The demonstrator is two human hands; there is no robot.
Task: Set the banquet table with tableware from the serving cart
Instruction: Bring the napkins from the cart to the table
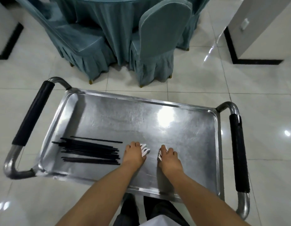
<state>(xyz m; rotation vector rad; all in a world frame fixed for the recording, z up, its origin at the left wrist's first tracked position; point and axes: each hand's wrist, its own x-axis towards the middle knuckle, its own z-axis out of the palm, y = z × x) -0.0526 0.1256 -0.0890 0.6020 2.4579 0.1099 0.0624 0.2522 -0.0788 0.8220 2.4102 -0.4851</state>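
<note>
On the steel tray of the serving cart point(96, 118), a bundle of black chopsticks point(91, 151) lies at the near left, its long axis running left to right. Just to its right, the left hand point(135, 153) curls over several small white pieces point(145, 150), perhaps chopstick rests, which fan out to the far right. The right hand point(170, 158) grips more white pieces point(160, 155). The draped banquet table point(109, 22) stands far behind.

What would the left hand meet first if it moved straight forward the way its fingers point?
Probably only bare metal: beyond the left hand and the small white pieces it grips, the steel cart tray looks free up to its far rim.
</note>
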